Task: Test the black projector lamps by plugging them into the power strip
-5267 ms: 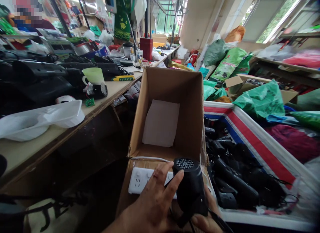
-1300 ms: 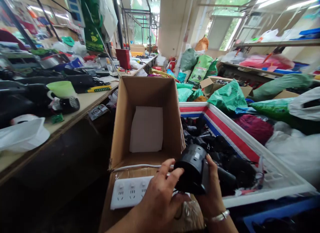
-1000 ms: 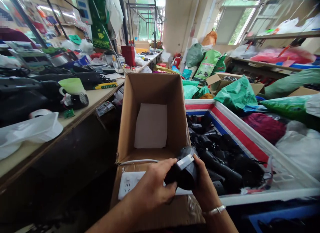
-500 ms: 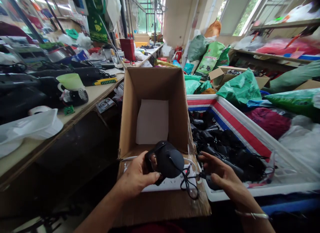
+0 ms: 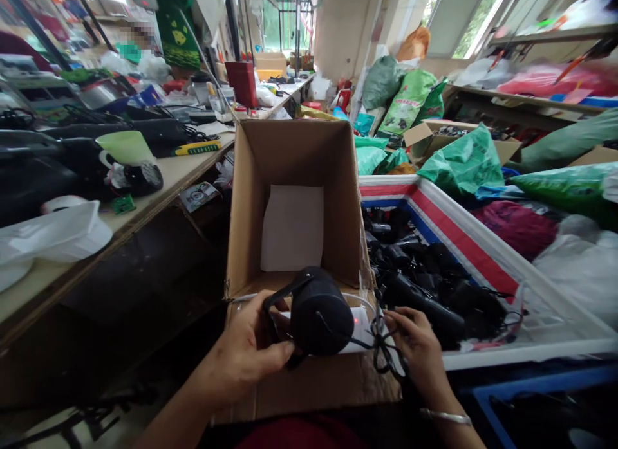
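Observation:
My left hand (image 5: 241,356) is closed on a black, rounded cylindrical device (image 5: 321,311) with a bracket-like strap on its left side; I cannot tell its exact kind. A thin black cable (image 5: 383,346) runs from the device to the right and is looped into a tied bundle. My right hand (image 5: 420,346) pinches this bundle between thumb and fingers. Below and behind the device lies a white power strip (image 5: 358,321) with a small red light, partly hidden by the device. It rests on the flap of a cardboard box (image 5: 294,134).
Beyond my hands the box stands with its opening facing me. To its right, a white-rimmed crate (image 5: 531,356) holds many black devices (image 5: 425,294). On the left, a workbench (image 5: 145,198) carries a light green cup (image 5: 126,146), a yellow cutter (image 5: 197,146) and a white tray (image 5: 72,233).
My right hand has gone from spread fingers to a pinch on the cable bundle. The device has turned slightly and moved a little left in my left hand.

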The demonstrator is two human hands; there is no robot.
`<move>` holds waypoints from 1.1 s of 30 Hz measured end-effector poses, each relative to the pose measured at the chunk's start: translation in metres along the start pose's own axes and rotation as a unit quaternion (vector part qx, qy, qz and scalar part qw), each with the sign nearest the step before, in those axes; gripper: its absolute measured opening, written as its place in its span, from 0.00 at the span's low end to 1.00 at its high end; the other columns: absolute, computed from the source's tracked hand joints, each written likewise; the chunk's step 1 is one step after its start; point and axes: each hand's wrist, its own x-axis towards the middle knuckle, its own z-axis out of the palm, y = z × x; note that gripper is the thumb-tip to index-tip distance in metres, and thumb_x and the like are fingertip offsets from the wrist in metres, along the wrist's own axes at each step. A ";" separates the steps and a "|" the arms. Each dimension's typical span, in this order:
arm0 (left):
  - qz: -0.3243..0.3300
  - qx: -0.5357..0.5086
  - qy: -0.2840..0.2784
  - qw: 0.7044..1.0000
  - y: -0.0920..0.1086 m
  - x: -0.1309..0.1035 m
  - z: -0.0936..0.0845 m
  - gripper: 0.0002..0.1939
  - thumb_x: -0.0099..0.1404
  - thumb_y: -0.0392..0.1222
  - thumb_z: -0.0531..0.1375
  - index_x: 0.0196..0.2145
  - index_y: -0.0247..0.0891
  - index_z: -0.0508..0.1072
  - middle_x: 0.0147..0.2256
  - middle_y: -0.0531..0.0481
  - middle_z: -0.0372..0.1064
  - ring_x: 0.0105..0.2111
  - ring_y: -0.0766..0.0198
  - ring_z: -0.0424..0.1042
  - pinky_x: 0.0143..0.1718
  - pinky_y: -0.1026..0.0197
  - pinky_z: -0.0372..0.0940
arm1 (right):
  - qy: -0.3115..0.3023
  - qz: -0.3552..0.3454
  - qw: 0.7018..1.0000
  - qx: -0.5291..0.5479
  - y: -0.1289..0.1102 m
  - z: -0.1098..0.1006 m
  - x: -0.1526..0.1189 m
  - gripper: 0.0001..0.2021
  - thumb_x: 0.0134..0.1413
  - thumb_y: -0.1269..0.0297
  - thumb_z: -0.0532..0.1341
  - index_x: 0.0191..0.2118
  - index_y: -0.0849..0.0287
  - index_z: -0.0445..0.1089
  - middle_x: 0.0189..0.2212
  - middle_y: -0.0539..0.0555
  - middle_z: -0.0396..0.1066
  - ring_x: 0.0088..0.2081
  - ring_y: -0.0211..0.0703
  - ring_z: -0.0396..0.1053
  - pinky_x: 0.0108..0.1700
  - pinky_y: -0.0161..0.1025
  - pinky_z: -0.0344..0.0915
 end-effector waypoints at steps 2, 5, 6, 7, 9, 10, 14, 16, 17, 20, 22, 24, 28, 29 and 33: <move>0.003 0.015 0.031 0.999 0.002 -0.008 -0.004 0.15 0.55 0.37 0.64 0.40 0.39 0.65 0.34 0.51 0.71 0.34 0.62 0.71 0.33 0.62 0.66 | -0.013 -0.001 1.000 0.024 -0.006 -0.005 0.000 0.15 0.53 0.54 0.58 0.39 0.57 0.75 0.36 0.60 0.71 0.39 0.54 0.71 0.42 0.52 0.67; 0.022 0.028 0.091 0.995 0.005 -0.018 -0.008 0.14 0.53 0.36 0.65 0.38 0.40 0.68 0.32 0.53 0.71 0.32 0.65 0.70 0.32 0.65 0.65 | -0.076 -0.011 0.995 0.068 -0.016 -0.003 -0.005 0.11 0.56 0.56 0.58 0.39 0.55 0.72 0.30 0.54 0.74 0.30 0.46 0.73 0.33 0.42 0.70; 0.035 0.034 0.102 0.994 0.006 -0.021 -0.010 0.14 0.52 0.36 0.65 0.37 0.40 0.69 0.32 0.54 0.70 0.31 0.66 0.69 0.31 0.66 0.64 | -0.091 -0.022 0.993 0.078 -0.019 0.000 -0.008 0.10 0.56 0.57 0.58 0.38 0.54 0.73 0.30 0.53 0.75 0.29 0.44 0.73 0.32 0.40 0.70; 0.047 0.040 0.107 0.992 0.006 -0.023 -0.011 0.13 0.52 0.36 0.66 0.36 0.40 0.70 0.31 0.55 0.70 0.30 0.67 0.68 0.30 0.67 0.64 | -0.100 -0.037 0.991 0.085 -0.021 0.004 -0.010 0.09 0.56 0.58 0.59 0.37 0.54 0.73 0.30 0.53 0.74 0.30 0.44 0.73 0.32 0.39 0.70; 0.058 0.051 0.109 0.991 0.004 -0.026 -0.016 0.13 0.52 0.35 0.66 0.37 0.41 0.71 0.31 0.55 0.69 0.30 0.67 0.68 0.30 0.69 0.63 | -0.101 -0.070 0.988 0.090 -0.025 0.012 -0.012 0.07 0.54 0.60 0.60 0.36 0.53 0.74 0.33 0.53 0.74 0.34 0.43 0.73 0.36 0.38 0.71; 0.055 0.056 0.105 0.991 0.002 -0.027 -0.019 0.13 0.52 0.35 0.66 0.37 0.41 0.71 0.31 0.55 0.69 0.30 0.67 0.68 0.30 0.69 0.62 | -0.096 -0.084 0.988 0.087 -0.026 0.015 -0.012 0.06 0.53 0.62 0.61 0.35 0.53 0.75 0.33 0.53 0.74 0.35 0.43 0.73 0.38 0.38 0.70; 0.032 0.066 0.072 0.995 -0.010 -0.028 -0.031 0.13 0.55 0.33 0.64 0.39 0.41 0.70 0.31 0.55 0.69 0.31 0.66 0.69 0.31 0.68 0.63 | -0.096 -0.134 0.984 0.064 -0.030 0.017 -0.008 0.07 0.52 0.67 0.61 0.36 0.54 0.75 0.34 0.54 0.75 0.35 0.42 0.74 0.37 0.35 0.70; 0.035 0.060 0.060 0.996 -0.016 -0.027 -0.035 0.14 0.56 0.33 0.63 0.40 0.40 0.69 0.33 0.54 0.69 0.33 0.66 0.69 0.32 0.67 0.64 | -0.110 -0.158 0.980 0.055 -0.033 0.014 -0.003 0.08 0.53 0.68 0.60 0.37 0.54 0.76 0.35 0.55 0.76 0.36 0.42 0.75 0.38 0.34 0.71; 0.037 0.056 0.057 0.996 -0.019 -0.026 -0.036 0.14 0.56 0.33 0.63 0.41 0.40 0.68 0.34 0.53 0.68 0.33 0.65 0.69 0.32 0.66 0.64 | -0.121 -0.169 0.977 0.051 -0.035 0.013 -0.001 0.08 0.54 0.69 0.59 0.37 0.54 0.76 0.35 0.55 0.76 0.36 0.41 0.75 0.38 0.33 0.71; 0.038 0.043 0.050 0.997 -0.023 -0.023 -0.037 0.14 0.56 0.34 0.63 0.42 0.39 0.67 0.35 0.53 0.68 0.34 0.65 0.68 0.33 0.65 0.64 | -0.164 -0.195 0.966 0.039 -0.041 0.011 0.004 0.08 0.55 0.70 0.59 0.36 0.55 0.76 0.34 0.54 0.77 0.35 0.40 0.76 0.37 0.31 0.72; 0.041 0.034 0.044 0.998 -0.024 -0.022 -0.037 0.14 0.56 0.34 0.63 0.42 0.39 0.68 0.35 0.53 0.67 0.34 0.65 0.67 0.34 0.65 0.64 | -0.180 -0.209 0.961 0.030 -0.043 0.013 0.004 0.09 0.56 0.70 0.58 0.35 0.56 0.76 0.34 0.54 0.77 0.35 0.39 0.76 0.37 0.30 0.72; 0.043 0.028 0.042 0.998 -0.025 -0.021 -0.038 0.14 0.56 0.34 0.63 0.41 0.39 0.68 0.34 0.53 0.67 0.34 0.66 0.66 0.33 0.65 0.64 | -0.185 -0.222 0.957 0.019 -0.044 0.016 0.003 0.09 0.57 0.70 0.57 0.34 0.56 0.75 0.34 0.55 0.77 0.35 0.39 0.76 0.36 0.29 0.72; 0.042 0.012 0.044 0.998 -0.032 -0.019 -0.040 0.15 0.56 0.34 0.63 0.43 0.39 0.68 0.34 0.53 0.66 0.34 0.66 0.66 0.34 0.65 0.64 | -0.179 -0.243 0.953 -0.003 -0.041 0.025 -0.002 0.09 0.57 0.70 0.56 0.35 0.56 0.75 0.33 0.56 0.77 0.34 0.41 0.76 0.35 0.31 0.73; 0.041 -0.001 0.041 0.998 -0.034 -0.018 -0.040 0.15 0.56 0.35 0.64 0.42 0.39 0.68 0.34 0.53 0.66 0.34 0.66 0.66 0.34 0.65 0.64 | -0.168 -0.246 0.955 -0.007 -0.040 0.027 -0.004 0.09 0.57 0.70 0.56 0.35 0.56 0.74 0.33 0.56 0.77 0.35 0.42 0.76 0.35 0.32 0.73; 0.054 -0.056 0.062 0.995 -0.044 -0.008 -0.036 0.14 0.55 0.38 0.66 0.39 0.40 0.69 0.34 0.53 0.66 0.35 0.65 0.66 0.36 0.64 0.63 | -0.105 -0.268 0.957 -0.014 -0.036 0.033 -0.011 0.10 0.57 0.70 0.54 0.37 0.57 0.74 0.33 0.58 0.77 0.35 0.43 0.77 0.35 0.34 0.73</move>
